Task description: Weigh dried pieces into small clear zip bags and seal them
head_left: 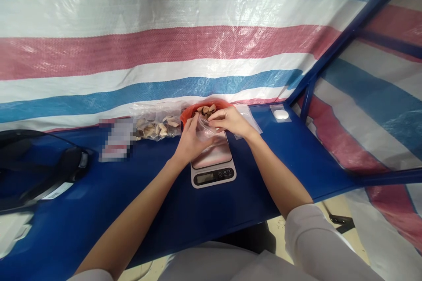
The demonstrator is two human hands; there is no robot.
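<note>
My left hand [191,139] and my right hand [231,120] both grip a small clear zip bag [205,128] by its mouth, above the plate of a kitchen scale [214,156]. The scale is white with a dark panel, and no figure is readable on its display. Just behind my fingers stands an orange bag [185,116] with brown dried pieces [206,109] in its opening. To its left lies a clear bag of pale dried slices [158,128]. Whether anything is inside the small zip bag I cannot make out.
Flat clear bags [249,118] lie right of the orange bag. A white round object [281,115] rests on clear plastic farther right. At left are a blurred-out packet [117,140] and a black headset-like device [70,164]. Striped sheeting [165,48] hangs behind the blue table [257,210].
</note>
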